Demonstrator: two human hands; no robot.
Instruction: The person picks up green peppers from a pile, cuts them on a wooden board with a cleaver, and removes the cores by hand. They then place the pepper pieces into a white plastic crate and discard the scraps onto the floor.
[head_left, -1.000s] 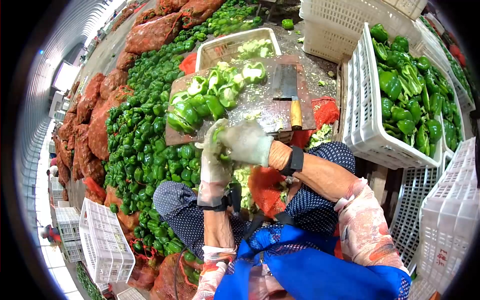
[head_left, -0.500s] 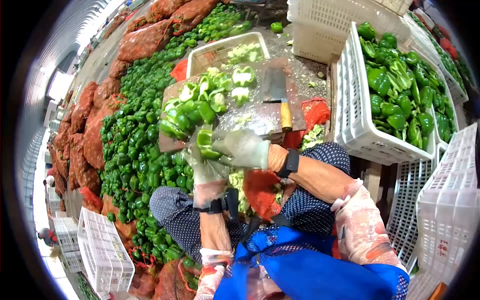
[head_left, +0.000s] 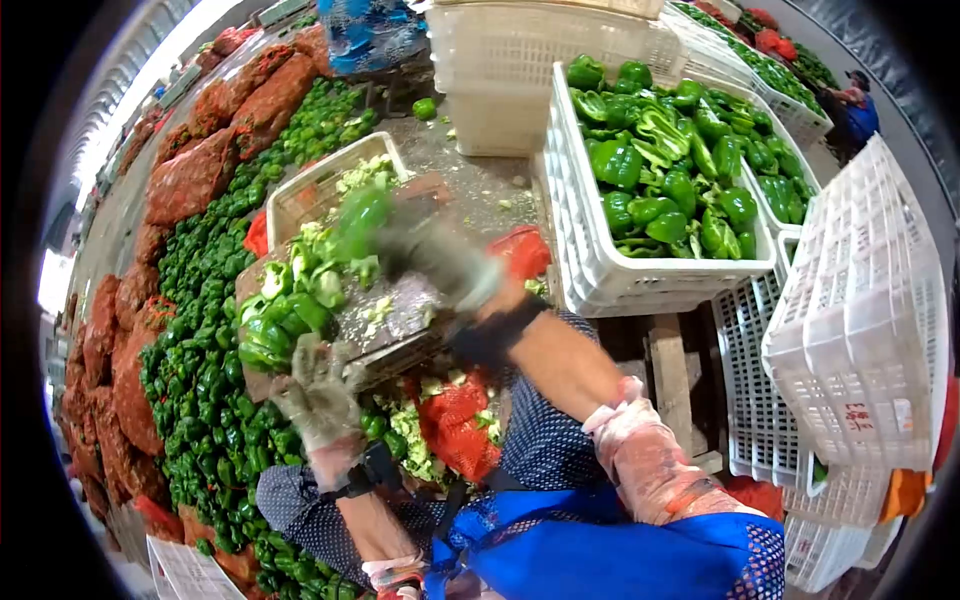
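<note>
My right hand point(head_left: 440, 258), gloved and smeared by motion, passes over the cutting board point(head_left: 395, 325) with a green bell pepper point(head_left: 362, 222) at its fingertips. Below the board's near left corner, my left hand point(head_left: 320, 400) has its gloved fingers apart and nothing in them. Just above that hand, cut green pepper pieces point(head_left: 285, 325) are heaped on the board. Pale cores and seed bits point(head_left: 375, 312) lie scattered nearby. The cleaver cannot be made out behind my right hand.
A white crate point(head_left: 650, 270) full of green peppers stands to the right, near stacked crates point(head_left: 850, 330). Loose peppers point(head_left: 205, 350) cover the floor at left, beside red mesh sacks point(head_left: 125, 370). Behind the board is a tub point(head_left: 290, 195) of trimmings. Another person point(head_left: 858, 110) is at far right.
The view has turned right. My hands have separated: the right has moved up over the board with the pepper, and the left has opened near the board's edge.
</note>
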